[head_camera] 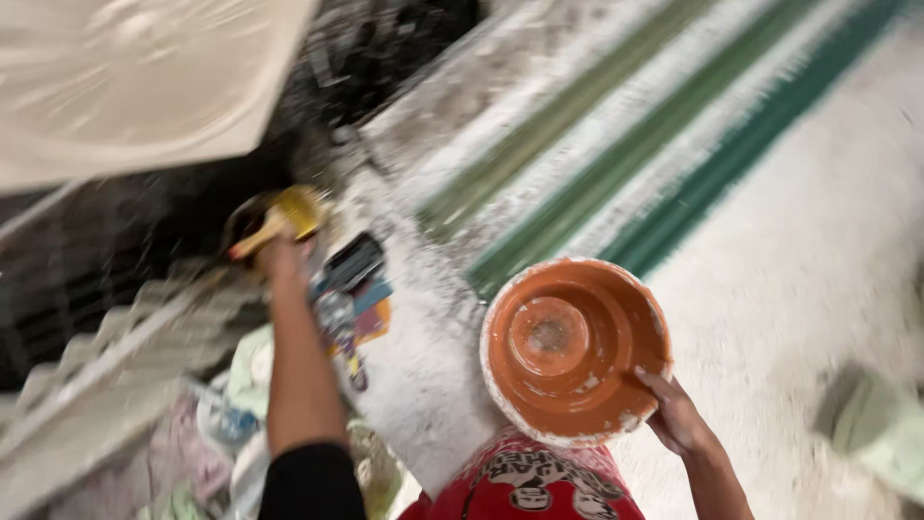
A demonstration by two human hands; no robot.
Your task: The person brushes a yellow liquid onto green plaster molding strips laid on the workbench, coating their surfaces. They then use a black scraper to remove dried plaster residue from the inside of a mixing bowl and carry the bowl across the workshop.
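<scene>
My right hand (pixel 677 414) grips the lower right rim of an orange plastic bowl (pixel 568 347), smeared with white residue inside, held in front of my red shirt. My left hand (pixel 274 252) reaches out to the left and holds a yellow brush-like tool (pixel 289 217) over a dark round container (pixel 252 217). The view is blurred by motion.
A white-dusted surface with green stripes (pixel 616 164) runs diagonally at upper right. A pale moulded panel (pixel 135 77) fills the upper left. White ribbed pieces (pixel 106 376), cloths and small cluttered items (pixel 351 289) lie at lower left. A greenish object (pixel 881 424) sits at right.
</scene>
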